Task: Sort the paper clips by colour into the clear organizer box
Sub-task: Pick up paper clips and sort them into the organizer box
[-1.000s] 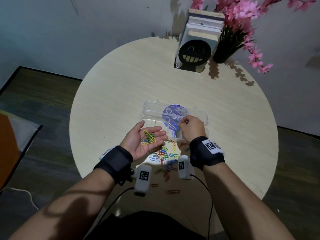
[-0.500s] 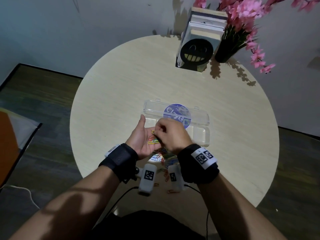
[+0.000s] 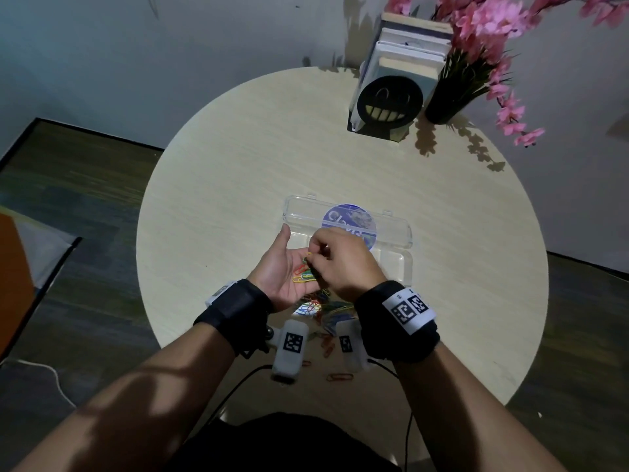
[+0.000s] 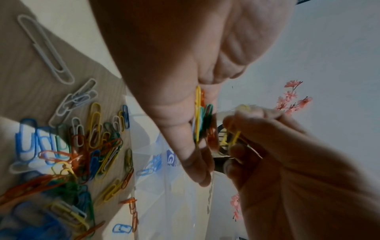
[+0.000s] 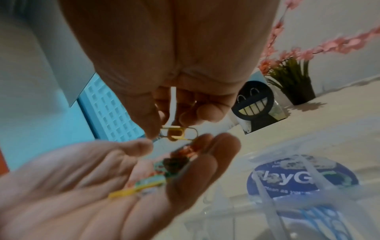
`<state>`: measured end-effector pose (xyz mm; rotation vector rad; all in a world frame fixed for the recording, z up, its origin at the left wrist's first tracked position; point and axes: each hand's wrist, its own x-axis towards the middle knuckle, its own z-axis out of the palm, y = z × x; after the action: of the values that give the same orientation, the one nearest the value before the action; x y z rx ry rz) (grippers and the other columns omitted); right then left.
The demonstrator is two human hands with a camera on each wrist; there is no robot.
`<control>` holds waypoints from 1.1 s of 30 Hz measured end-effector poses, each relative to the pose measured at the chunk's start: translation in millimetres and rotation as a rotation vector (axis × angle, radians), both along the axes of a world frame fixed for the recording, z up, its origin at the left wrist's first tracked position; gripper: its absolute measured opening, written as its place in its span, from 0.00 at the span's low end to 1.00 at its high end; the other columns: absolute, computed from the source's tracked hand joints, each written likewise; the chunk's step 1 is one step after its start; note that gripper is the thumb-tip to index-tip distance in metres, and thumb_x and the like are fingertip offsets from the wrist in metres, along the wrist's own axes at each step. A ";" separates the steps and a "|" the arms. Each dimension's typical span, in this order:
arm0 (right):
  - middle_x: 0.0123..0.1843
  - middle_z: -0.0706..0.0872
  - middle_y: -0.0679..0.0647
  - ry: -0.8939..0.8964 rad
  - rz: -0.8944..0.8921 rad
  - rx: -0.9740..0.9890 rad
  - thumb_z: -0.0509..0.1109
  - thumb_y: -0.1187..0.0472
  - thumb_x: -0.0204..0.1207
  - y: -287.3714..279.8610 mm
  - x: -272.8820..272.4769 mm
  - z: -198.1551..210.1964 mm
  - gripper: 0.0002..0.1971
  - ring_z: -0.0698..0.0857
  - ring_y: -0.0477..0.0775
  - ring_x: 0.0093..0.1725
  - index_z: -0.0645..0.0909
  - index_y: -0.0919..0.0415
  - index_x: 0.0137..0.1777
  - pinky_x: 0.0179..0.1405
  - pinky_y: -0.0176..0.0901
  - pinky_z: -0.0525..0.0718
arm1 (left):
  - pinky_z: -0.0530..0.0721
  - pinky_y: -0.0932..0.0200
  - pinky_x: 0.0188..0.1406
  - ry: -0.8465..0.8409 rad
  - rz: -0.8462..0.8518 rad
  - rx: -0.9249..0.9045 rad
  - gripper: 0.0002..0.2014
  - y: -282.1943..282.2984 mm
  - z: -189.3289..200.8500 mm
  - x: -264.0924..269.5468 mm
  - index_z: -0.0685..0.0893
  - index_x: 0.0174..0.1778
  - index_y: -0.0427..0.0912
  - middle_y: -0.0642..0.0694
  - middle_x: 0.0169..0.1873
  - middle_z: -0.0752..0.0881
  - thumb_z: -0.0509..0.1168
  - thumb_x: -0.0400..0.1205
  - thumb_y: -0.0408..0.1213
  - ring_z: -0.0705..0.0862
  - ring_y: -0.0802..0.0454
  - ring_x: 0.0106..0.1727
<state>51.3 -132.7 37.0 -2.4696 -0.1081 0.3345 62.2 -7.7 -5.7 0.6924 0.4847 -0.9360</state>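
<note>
My right hand (image 3: 335, 258) pinches a yellow clip (image 5: 176, 131); left palm (image 3: 284, 272) flat, cupping loose clips (image 3: 304, 274). Snagged neighbours may spill.

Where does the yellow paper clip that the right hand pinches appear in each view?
Head: yellow paper clip, centre, above the left palm.
Left wrist: right of centre.
Right wrist: centre, under the right hand.
Shared landmark: black smiley bookend.

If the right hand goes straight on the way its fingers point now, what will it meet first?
Most likely the left hand's open palm and the paper clips lying there: the right hand points down at them, already pinching a yellow paper clip.
</note>
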 end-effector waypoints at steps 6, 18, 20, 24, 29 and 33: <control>0.53 0.87 0.55 0.045 0.175 -0.064 0.65 0.62 0.76 -1.3 -12.4 13.3 0.10 0.81 0.58 0.56 0.80 0.55 0.56 0.52 0.49 0.79 | 0.88 0.55 0.41 0.015 0.038 0.006 0.45 1.2 -3.2 1.4 0.89 0.45 0.30 0.34 0.42 0.89 0.39 0.82 0.67 0.89 0.44 0.38; 0.62 0.80 0.66 0.175 0.269 -0.148 0.59 0.61 0.79 23.1 -15.9 -11.4 0.16 0.80 0.64 0.61 0.80 0.65 0.62 0.55 0.51 0.77 | 0.65 0.47 0.75 0.053 -0.024 0.070 0.46 5.4 -8.8 -1.3 0.87 0.54 0.30 0.27 0.67 0.79 0.40 0.81 0.69 0.75 0.35 0.72; 0.54 0.83 0.62 0.089 0.205 0.027 0.61 0.61 0.73 22.6 -18.8 -11.3 0.14 0.81 0.62 0.56 0.85 0.61 0.54 0.52 0.49 0.78 | 0.72 0.51 0.72 0.064 0.009 0.064 0.44 6.7 -6.2 -1.5 0.85 0.56 0.29 0.29 0.63 0.83 0.41 0.82 0.67 0.81 0.38 0.67; 0.39 0.85 0.55 0.108 -0.230 0.533 0.71 0.64 0.71 19.6 -15.9 -0.3 0.06 0.84 0.53 0.40 0.86 0.52 0.41 0.45 0.48 0.81 | 0.90 0.56 0.41 0.048 0.114 0.025 0.37 6.3 -3.2 -1.5 0.82 0.52 0.30 0.35 0.42 0.90 0.42 0.85 0.62 0.91 0.44 0.42; 0.34 0.82 0.55 0.180 -0.502 0.686 0.66 0.69 0.78 -5.0 13.6 -0.9 0.10 0.74 0.48 0.24 0.78 0.57 0.38 0.22 0.37 0.74 | 0.89 0.44 0.49 0.046 0.156 0.054 0.40 21.1 -12.4 1.5 0.80 0.57 0.25 0.25 0.52 0.85 0.43 0.84 0.63 0.88 0.31 0.50; 0.38 0.88 0.57 0.199 -0.491 0.266 0.66 0.63 0.76 -11.7 35.9 -41.5 0.13 0.82 0.54 0.34 0.74 0.53 0.30 0.39 0.50 0.84 | 0.88 0.44 0.49 0.050 0.179 0.017 0.40 31.6 -18.5 0.2 0.80 0.59 0.25 0.25 0.55 0.86 0.43 0.85 0.62 0.88 0.31 0.52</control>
<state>87.2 -144.4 -4.5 -2.0992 0.4975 0.3223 62.4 23.9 -24.2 0.6313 0.5900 -0.7832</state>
